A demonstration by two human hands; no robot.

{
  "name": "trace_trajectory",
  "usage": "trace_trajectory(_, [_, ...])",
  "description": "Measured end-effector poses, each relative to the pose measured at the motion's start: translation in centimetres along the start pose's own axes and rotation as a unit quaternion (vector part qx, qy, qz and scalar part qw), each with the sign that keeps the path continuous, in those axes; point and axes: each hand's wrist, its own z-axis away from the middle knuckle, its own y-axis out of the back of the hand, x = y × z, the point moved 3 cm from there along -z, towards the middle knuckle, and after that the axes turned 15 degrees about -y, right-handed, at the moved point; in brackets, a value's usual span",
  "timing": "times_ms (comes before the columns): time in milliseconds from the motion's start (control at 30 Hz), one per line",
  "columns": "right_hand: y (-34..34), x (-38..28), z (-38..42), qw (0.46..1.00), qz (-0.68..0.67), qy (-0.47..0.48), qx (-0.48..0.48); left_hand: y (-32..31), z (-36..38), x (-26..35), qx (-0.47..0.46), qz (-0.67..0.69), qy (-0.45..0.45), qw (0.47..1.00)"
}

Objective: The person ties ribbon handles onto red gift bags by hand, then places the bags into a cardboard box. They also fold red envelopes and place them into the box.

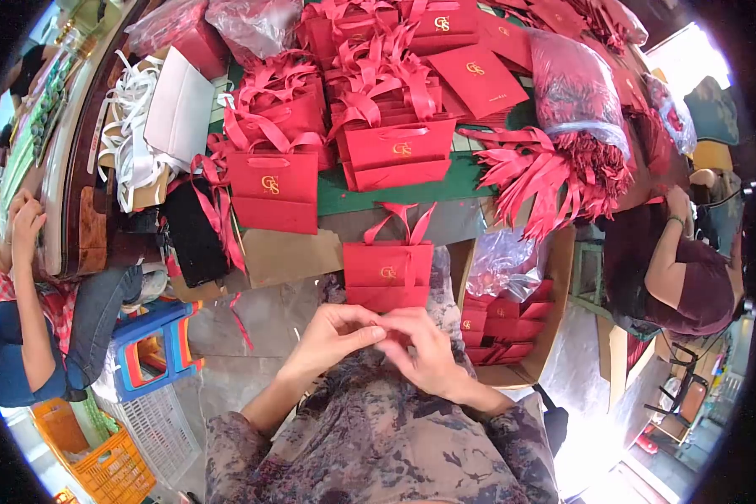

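Observation:
My left hand [334,338] and my right hand [422,346] meet over my lap, thumbs and fingertips pinched together. What they hold, if anything, is too small to make out. Just beyond the fingers, a small red paper gift bag [365,277] with a gold logo rests against my lap, its red ribbon handles standing up. Past it, on the table, stand a row of red gift bags [399,155] with ribbon handles and a single red bag [273,189] at the table's front edge.
An open cardboard box [559,311] of red bags and clear plastic stands at my right. Red ribbons [525,181] and a plastic-wrapped bundle [575,84] lie at the table's right. White bags [179,109] stand left. A blue stool [147,344] and an orange crate [113,470] sit left; people sit either side.

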Motion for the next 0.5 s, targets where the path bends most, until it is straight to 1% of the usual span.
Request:
trace_trajectory(33, [-0.5,0.3,-0.1,1.000,-0.001,-0.001,0.000,0.1,-0.2,0.0,0.029,-0.073,-0.027,0.997])
trace_trajectory(67, [-0.8,1.0,-0.4,0.996,-0.042,-0.076,-0.004,0.2,-0.5,-0.2,0.030,-0.073,-0.026,0.997])
trace_trajectory(100, [-1.2,1.8,-0.6,0.985,-0.083,-0.150,-0.009,0.4,-1.1,0.3,0.055,-0.142,-0.079,0.985])
trace_trajectory(133, [-1.4,2.2,-1.2,0.985,-0.085,-0.151,-0.011,0.5,-1.7,0.9,0.080,-0.211,-0.131,0.965])
trace_trajectory(167, [-1.3,2.6,-2.1,0.989,-0.056,-0.133,0.024,0.8,-2.3,1.8,0.107,-0.315,-0.173,0.927])
trace_trajectory(200, [-1.3,3.0,-2.8,0.991,-0.027,-0.116,0.059,1.4,-3.1,2.1,0.135,-0.402,-0.188,0.886])
trace_trajectory(267, [-1.3,3.9,-3.7,0.989,-0.014,-0.130,0.067,2.4,-4.7,1.7,0.123,-0.557,-0.279,0.772])
trace_trajectory(300, [-1.3,4.2,-4.1,0.986,-0.012,-0.150,0.078,2.8,-5.3,1.3,0.121,-0.558,-0.277,0.773])
trace_trajectory(367, [-1.7,5.3,-4.5,0.979,-0.028,-0.172,0.106,2.8,-6.3,0.7,0.060,-0.636,-0.287,0.714])
trace_trajectory(400, [-2.0,5.6,-4.7,0.978,-0.029,-0.176,0.106,2.9,-6.7,0.6,0.057,-0.636,-0.285,0.715])
trace_trajectory(467, [-2.5,5.9,-5.3,0.974,-0.060,-0.170,0.135,2.9,-7.2,0.3,0.009,-0.661,-0.293,0.690])
trace_trajectory(500, [-2.7,6.1,-5.4,0.973,-0.060,-0.173,0.137,3.0,-7.4,0.3,0.006,-0.661,-0.292,0.691])
